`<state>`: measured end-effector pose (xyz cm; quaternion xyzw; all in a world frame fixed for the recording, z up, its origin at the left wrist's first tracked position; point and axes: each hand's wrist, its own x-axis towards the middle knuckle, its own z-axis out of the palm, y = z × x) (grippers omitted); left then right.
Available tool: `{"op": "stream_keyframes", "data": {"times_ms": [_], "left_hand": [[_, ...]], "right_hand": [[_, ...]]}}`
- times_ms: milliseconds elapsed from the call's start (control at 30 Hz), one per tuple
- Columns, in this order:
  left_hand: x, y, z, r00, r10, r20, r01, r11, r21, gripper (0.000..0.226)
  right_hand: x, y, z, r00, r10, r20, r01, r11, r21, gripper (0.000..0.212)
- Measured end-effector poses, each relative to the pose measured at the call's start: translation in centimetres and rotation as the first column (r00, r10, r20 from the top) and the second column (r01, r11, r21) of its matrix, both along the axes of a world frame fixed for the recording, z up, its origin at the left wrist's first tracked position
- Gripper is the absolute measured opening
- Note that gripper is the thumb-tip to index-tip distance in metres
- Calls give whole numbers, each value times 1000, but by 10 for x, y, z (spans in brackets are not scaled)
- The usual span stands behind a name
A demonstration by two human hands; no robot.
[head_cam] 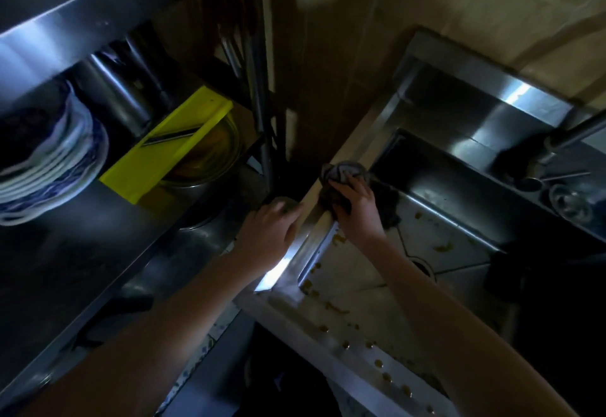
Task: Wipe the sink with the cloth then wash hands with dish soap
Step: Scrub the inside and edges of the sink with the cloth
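A steel sink [331,315] fills the right half of the view, its rim and basin floor dotted with yellowish food bits. My right hand [355,208] presses a crumpled grey cloth [344,172] onto the sink's left rim near the far corner. My left hand [273,228] rests on the outer edge of that same rim, fingers curled and holding nothing. The drain [424,265] lies in the basin, partly behind my right forearm. No dish soap bottle shows clearly.
The tap [570,136] rises at the right above the sink's back ledge. At left stands a steel rack with stacked blue-and-white plates [52,160], metal cups [121,95], a yellow slicer [167,144] and a bowl. A tiled wall stands behind.
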<state>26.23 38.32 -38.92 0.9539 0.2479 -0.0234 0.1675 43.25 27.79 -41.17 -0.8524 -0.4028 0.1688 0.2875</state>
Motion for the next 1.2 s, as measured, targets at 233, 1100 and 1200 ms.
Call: {"op": "stream_keyframes", "data": {"times_ms": [233, 1100, 1200], "left_hand": [[-54, -2, -2, 996, 42, -82, -44, 999, -31, 47], [-124, -22, 19, 994, 94, -58, -102, 985, -139, 36], [-123, -24, 23, 996, 72, -48, -79, 987, -140, 35]], "right_hand": [[7, 14, 9, 997, -63, -44, 60, 997, -53, 43], [-140, -56, 20, 884, 467, -18, -449, 838, -309, 39], [-145, -58, 25, 878, 477, -24, -463, 838, -288, 36]]}}
